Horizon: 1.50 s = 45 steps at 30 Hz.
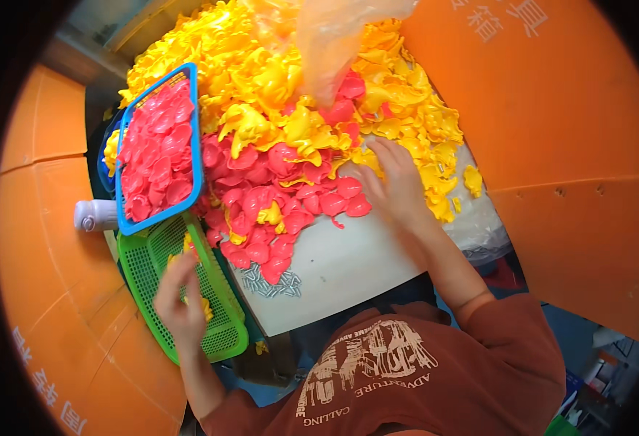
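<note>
Head view caught sorting of moulded plastic pieces. Left hand (pixel 181 301) hovered over the green basket (pixel 225 338) at seven o'clock, fingers loosely curled, perhaps on a yellow piece (pixel 207 309). Right hand (pixel 396 185) lay spread on the red pieces (pixel 276 189) at centre. Next called for picking one colour out. Clear bag (pixel 334 36) at twelve; orange panels (pixel 552 109) with pale lettering around.
</note>
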Available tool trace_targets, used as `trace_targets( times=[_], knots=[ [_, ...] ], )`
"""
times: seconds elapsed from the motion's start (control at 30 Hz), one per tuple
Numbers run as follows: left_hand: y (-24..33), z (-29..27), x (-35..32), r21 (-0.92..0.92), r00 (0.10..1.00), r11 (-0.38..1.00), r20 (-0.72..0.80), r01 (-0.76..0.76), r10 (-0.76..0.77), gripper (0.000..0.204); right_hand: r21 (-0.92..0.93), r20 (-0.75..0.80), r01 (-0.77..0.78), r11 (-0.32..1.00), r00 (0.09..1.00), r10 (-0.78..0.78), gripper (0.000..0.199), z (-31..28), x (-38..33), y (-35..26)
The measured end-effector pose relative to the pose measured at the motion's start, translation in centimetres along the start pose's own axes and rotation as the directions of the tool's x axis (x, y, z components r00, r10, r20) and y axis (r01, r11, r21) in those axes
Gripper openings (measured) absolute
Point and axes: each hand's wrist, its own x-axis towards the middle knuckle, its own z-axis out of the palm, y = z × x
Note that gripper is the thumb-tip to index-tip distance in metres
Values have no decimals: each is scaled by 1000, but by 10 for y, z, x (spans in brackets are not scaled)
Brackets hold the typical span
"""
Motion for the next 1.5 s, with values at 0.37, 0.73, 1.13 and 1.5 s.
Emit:
trace_targets(
  times=[0.37, 0.73, 1.13, 1.5],
  knots=[
    [54, 92, -56, -536, 939, 772, 204, 343, -276, 20, 62, 198, 42, 997, 979, -53, 29, 16, -16, -4],
    [63, 184, -54, -556, 965, 790, 107, 257, -238, 27, -130, -185, -137, 982, 976, 112, 26, -75, -32, 65],
    [71, 206, -47, -501, 969, 830, 149, 245, -196, 20, -311, 124, -44, 950, 989, 87, 32, -81, -50, 52],
    [49, 134, -14, -805, 904, 583, -165, 108, -395, 31, -9, 24, -19, 1000, 1000, 19, 31, -57, -17, -2]
  ],
)
